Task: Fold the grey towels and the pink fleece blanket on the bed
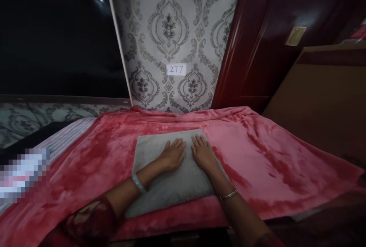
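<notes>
A grey, plush-looking piece of cloth (183,186) lies spread out, roughly rectangular, on a pink and red blanket (271,163). My left hand (173,154) rests palm down on the cloth's upper middle, its fingers stretched out toward the right. Just to the right, my right hand (203,153) lies flat near the cloth's upper right edge, fingers extended forward. A small gap separates the two hands. Neither holds anything. The underside of the cloth is hidden.
A striped cloth (71,132) shows at the blanket's left edge. Behind stand a dark television screen (57,41), patterned wallpaper (168,29) with a "277" label (176,69), and a dark red door (265,29). A large brown cardboard panel (323,102) leans at the right.
</notes>
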Demonstrator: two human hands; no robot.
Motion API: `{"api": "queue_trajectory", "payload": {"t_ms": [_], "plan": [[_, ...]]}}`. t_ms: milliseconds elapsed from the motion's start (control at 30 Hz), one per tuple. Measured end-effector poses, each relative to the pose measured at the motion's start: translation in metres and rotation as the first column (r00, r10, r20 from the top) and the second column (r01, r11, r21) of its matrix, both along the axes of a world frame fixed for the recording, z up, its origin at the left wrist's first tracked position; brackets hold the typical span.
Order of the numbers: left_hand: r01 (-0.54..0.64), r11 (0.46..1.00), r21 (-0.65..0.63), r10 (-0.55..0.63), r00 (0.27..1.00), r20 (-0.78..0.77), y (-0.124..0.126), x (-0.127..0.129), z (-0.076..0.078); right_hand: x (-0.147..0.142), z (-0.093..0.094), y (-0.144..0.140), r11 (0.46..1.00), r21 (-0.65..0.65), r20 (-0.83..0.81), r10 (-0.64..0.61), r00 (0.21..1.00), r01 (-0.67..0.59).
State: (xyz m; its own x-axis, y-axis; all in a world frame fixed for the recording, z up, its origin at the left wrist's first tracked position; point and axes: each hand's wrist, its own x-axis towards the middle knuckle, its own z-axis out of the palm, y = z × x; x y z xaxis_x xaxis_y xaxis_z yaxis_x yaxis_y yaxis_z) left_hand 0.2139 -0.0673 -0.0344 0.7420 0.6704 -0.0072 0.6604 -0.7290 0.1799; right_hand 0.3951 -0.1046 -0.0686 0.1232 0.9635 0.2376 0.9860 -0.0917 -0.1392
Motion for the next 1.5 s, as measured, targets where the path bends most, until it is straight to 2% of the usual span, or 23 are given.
{"api": "queue_trajectory", "payload": {"t_ms": [100, 200, 367, 500, 600, 667, 767, 833, 867, 967, 1067, 1200, 1367, 1500], "plan": [[-0.013, 0.995, 0.102, 0.01, 0.999, 0.031, 0.001, 0.005, -0.01, 0.0, -0.001, -0.001, 1.0, 0.003, 0.019, 0.001, 1.0, -0.001], [-0.049, 0.991, 0.124, 0.046, 0.998, 0.031, 0.003, -0.005, -0.015, 0.0, -0.002, -0.002, 1.0, -0.008, 0.024, 0.002, 1.0, -0.002], [-0.194, 0.973, 0.127, 0.192, 0.981, 0.021, 0.022, -0.049, -0.01, 0.0, -0.003, -0.002, 0.999, -0.035, 0.034, -0.006, 0.999, 0.007], [-0.363, 0.925, 0.117, 0.365, 0.931, 0.001, 0.041, -0.095, -0.011, -0.001, -0.002, -0.001, 0.999, -0.035, 0.038, -0.009, 0.999, 0.011], [-0.391, 0.916, 0.087, 0.393, 0.92, -0.003, 0.048, -0.119, -0.009, -0.001, 0.0, -0.002, 0.999, -0.041, 0.031, -0.014, 0.999, 0.015], [-0.402, 0.91, 0.098, 0.406, 0.913, -0.027, 0.047, -0.126, -0.003, -0.002, 0.001, -0.003, 0.999, -0.032, 0.026, -0.013, 1.0, 0.014], [-0.434, 0.886, 0.16, 0.45, 0.889, -0.079, 0.029, -0.115, 0.013, -0.002, 0.003, -0.004, 1.0, -0.025, 0.013, -0.015, 1.0, 0.015], [-0.378, 0.912, 0.16, 0.394, 0.916, -0.076, 0.005, -0.097, 0.019, -0.001, 0.003, -0.005, 1.0, -0.025, 0.002, -0.011, 1.0, 0.011], [-0.314, 0.94, 0.136, 0.324, 0.944, -0.063, -0.01, -0.086, 0.019, -0.001, 0.003, -0.005, 1.0, -0.024, -0.004, -0.008, 1.0, 0.008], [-0.068, 0.997, 0.037, 0.069, 0.997, -0.027, -0.058, -0.057, 0.008, 0.0, 0.003, -0.005, 1.0, -0.014, -0.014, -0.001, 1.0, 0.001], [0.011, 0.999, 0.044, -0.01, 1.0, -0.03, -0.088, -0.045, -0.011, 0.001, 0.003, -0.005, 1.0, -0.006, -0.02, -0.003, 1.0, 0.003], [-0.06, 0.992, 0.112, 0.064, 0.997, -0.032, -0.09, -0.063, -0.024, 0.002, 0.004, -0.005, 1.0, -0.014, -0.029, 0.005, 1.0, -0.006], [-0.163, 0.97, 0.183, 0.17, 0.985, -0.024, -0.075, -0.112, -0.028, 0.001, 0.006, -0.007, 0.999, -0.032, -0.054, -0.007, 0.998, 0.005], [-0.258, 0.95, 0.177, 0.267, 0.963, -0.027, -0.068, -0.142, -0.026, 0.0, 0.007, -0.007, 1.0, -0.022, -0.066, 0.001, 0.998, -0.002]]}}
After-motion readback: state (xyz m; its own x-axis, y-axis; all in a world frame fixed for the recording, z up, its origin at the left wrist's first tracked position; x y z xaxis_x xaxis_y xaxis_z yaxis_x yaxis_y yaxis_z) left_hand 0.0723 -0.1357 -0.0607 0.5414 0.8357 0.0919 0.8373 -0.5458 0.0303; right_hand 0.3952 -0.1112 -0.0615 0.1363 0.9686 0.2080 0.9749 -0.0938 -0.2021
